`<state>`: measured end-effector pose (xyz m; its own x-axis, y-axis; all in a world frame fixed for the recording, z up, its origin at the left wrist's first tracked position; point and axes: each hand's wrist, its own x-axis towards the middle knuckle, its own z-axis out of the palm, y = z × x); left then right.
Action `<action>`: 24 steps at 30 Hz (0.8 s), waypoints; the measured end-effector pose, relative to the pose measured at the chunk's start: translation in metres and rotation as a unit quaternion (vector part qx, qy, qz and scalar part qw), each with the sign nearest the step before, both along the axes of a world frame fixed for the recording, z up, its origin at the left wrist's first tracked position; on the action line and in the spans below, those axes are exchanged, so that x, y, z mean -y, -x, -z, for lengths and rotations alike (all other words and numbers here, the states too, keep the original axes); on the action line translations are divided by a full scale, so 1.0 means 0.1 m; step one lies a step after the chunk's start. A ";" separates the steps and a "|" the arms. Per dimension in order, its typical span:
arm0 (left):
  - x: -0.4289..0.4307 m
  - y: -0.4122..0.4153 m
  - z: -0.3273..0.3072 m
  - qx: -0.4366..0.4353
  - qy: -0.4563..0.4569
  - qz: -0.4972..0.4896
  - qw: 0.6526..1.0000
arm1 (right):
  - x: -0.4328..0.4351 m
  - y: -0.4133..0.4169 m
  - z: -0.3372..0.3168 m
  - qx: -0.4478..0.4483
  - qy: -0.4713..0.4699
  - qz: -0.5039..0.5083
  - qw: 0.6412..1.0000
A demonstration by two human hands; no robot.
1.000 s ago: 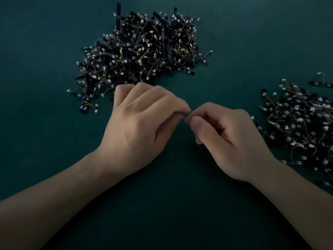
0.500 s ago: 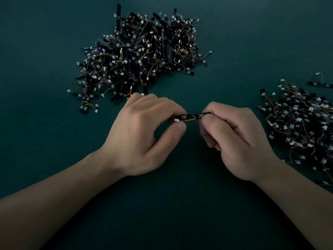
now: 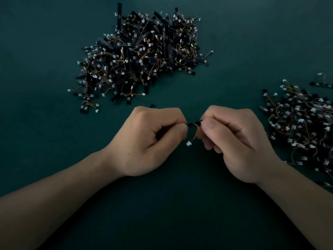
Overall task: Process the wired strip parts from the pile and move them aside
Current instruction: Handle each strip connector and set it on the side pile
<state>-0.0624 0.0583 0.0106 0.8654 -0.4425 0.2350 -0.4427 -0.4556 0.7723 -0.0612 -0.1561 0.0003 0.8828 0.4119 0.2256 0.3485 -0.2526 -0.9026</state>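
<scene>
Head view, nearest to you: your two forearms reach in from the lower corners over the dark green table [image 3: 180, 213]. Just beyond them your left hand [image 3: 149, 141] and right hand [image 3: 237, 141] meet with fingers curled. Each pinches one end of a single black strip [image 3: 193, 124] between thumb and forefinger, so both grasps are closed on the part. It sits between the hands, apart from both heaps. Only its short middle shows. An orange wire [image 3: 195, 133] loops down from it to a small white connector [image 3: 188, 143] that hangs free (touching neither hand, as far as can be told).

What the processing is cannot be read here; my guess is that you are flexing or parting the strip at its middle. To do it well, hold close to the centre, work with the thumbs rather than the wrists, and leave the wire out of the pinch so its joint takes no pull.

Farther out on the right lies the heap of moved parts [image 3: 302, 123], where this one should likely go. Farthest, up and left of centre, sits the pile [image 3: 144, 56], large enough that the job looks far from done.
</scene>
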 end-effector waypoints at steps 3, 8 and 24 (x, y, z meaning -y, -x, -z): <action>0.00 0.00 0.00 0.003 -0.003 -0.015 1.000 | 0.00 0.00 0.00 0.002 0.010 0.010 1.000; 0.00 -0.01 -0.01 -0.005 0.000 -0.021 1.000 | -0.02 0.00 -0.01 0.009 0.030 0.019 0.999; 0.01 0.00 -0.02 -0.022 0.001 -0.013 1.000 | 0.00 0.01 -0.01 0.027 0.032 0.002 0.999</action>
